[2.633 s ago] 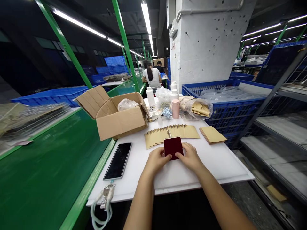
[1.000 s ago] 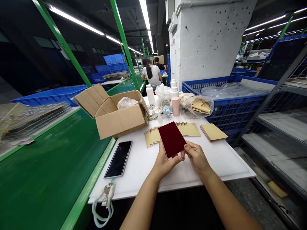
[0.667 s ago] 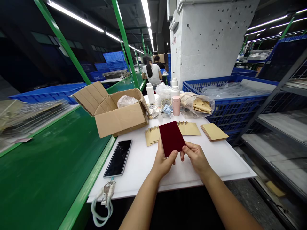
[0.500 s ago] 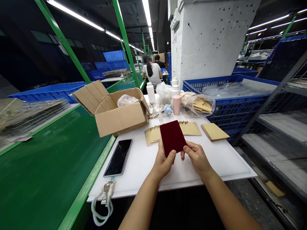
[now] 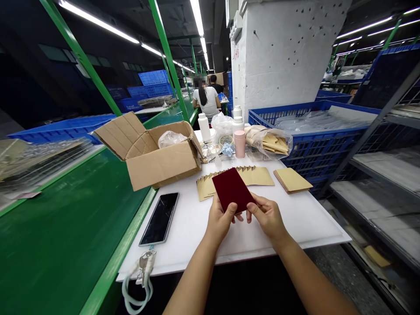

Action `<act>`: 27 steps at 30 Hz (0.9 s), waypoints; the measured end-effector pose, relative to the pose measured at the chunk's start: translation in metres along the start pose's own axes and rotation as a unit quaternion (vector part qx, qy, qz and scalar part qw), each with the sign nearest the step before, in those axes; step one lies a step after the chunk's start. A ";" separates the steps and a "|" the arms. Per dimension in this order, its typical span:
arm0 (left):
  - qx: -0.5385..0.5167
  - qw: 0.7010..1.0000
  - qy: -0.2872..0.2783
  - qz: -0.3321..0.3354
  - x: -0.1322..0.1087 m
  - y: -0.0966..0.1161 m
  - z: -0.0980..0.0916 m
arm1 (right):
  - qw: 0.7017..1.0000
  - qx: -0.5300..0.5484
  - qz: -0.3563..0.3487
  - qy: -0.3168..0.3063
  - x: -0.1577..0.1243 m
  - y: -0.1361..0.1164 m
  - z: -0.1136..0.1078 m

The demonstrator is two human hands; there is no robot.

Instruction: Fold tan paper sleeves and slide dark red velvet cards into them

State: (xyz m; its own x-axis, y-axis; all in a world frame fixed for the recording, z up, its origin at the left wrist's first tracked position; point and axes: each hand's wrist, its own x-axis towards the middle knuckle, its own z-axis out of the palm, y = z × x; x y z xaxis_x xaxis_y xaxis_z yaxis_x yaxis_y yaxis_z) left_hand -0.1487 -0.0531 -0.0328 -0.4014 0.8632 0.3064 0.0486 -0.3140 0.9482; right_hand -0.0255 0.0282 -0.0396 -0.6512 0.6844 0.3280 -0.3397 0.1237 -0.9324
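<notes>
A flat, dark red velvet case (image 5: pixel 232 190) is raised a little above the white plastic board (image 5: pixel 190 227), tilted with its far end to the left. My left hand (image 5: pixel 220 221) holds its lower left side, and my right hand (image 5: pixel 266 216) pinches its lower right corner. Behind it, fanned kraft-paper cards (image 5: pixel 252 176) lie on the board, partly hidden by the case. A neat stack of kraft cards (image 5: pixel 292 181) sits to the right.
A black smartphone (image 5: pixel 159 218) lies left of my hands, with keys on a pale lanyard (image 5: pixel 144 269) at the board's edge. Beyond stand an open cardboard box (image 5: pixel 154 162), a pink bottle (image 5: pixel 239 144), and a blue crate (image 5: pixel 311 148). A co-worker (image 5: pixel 205 100) sits farther along the green bench.
Both hands have lifted the velvet case off the board and tilted it up. In the last half second it has swung slightly left, and the view has shifted slightly.
</notes>
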 end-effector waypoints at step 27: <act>0.090 0.993 0.014 0.081 -0.004 -0.013 -0.003 | 0.998 0.031 0.008 -0.044 0.001 0.006 0.003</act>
State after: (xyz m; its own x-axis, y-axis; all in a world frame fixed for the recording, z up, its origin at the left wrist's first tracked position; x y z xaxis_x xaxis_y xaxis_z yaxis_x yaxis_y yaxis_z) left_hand -0.1507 -0.0540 -0.0467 -0.3999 0.7948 0.4565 0.2765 -0.3702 0.8869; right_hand -0.0301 0.0272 -0.0445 -0.7134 0.6190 0.3285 -0.3692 0.0664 -0.9270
